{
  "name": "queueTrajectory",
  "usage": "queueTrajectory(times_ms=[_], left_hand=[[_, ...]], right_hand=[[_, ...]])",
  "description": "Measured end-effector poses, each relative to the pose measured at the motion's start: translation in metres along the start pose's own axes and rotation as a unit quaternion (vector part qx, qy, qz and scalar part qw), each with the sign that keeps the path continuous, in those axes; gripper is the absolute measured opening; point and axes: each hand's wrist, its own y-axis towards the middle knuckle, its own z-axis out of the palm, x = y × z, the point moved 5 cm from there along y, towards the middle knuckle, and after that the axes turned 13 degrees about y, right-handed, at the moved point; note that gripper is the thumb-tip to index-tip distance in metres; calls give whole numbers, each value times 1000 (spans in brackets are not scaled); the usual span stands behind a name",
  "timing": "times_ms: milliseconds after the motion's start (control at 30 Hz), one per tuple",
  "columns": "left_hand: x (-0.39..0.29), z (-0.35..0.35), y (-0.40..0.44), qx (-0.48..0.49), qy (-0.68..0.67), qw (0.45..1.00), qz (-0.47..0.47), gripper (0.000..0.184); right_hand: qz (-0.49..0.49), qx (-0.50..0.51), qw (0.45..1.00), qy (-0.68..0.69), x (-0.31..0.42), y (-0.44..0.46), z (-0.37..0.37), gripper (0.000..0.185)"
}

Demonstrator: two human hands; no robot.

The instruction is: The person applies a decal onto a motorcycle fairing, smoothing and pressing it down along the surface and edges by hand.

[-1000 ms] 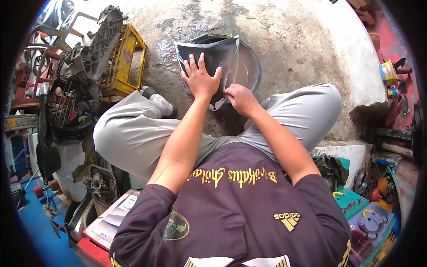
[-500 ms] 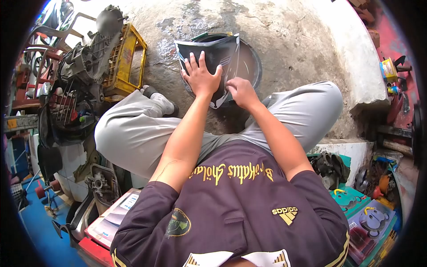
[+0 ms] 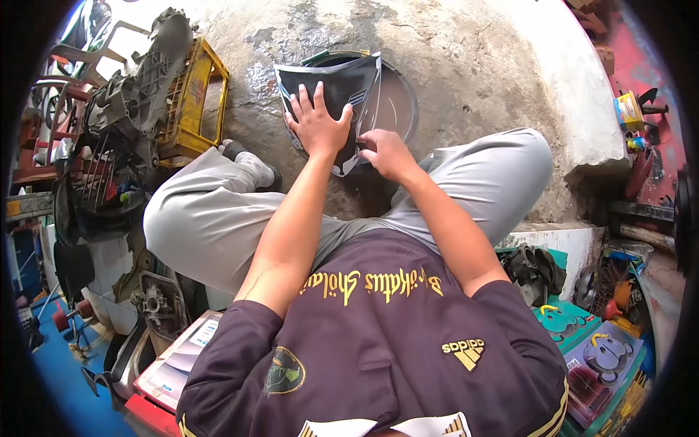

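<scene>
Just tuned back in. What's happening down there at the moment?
A person seated with knees apart has both hands at a dark glossy panel. The left hand is spread flat on its face; the right hand is at its right edge, fingers curled, though whether they grip it is unclear. The panel is over a round basin that seems to hold murky brownish liquid. A yellow crate stands off to the left.

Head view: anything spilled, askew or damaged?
Dark, wet-looking patches mark the concrete floor beyond the basin, possibly splashes. The black panel sits slanted over the basin, but the left hand is spread on it, so probably nothing amiss. I see no clear breakage.
</scene>
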Motion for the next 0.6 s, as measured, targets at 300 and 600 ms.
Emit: queueTrajectory(times_ms=[300, 600], left_hand=[[1, 2, 0, 2, 7, 1000, -2, 89], [0, 1, 0, 0, 8, 1000, -1, 89]], right_hand=[[-51, -127, 990, -26, -2, 11, -5, 23], [33, -185, 981, -39, -11, 17, -6, 31]])
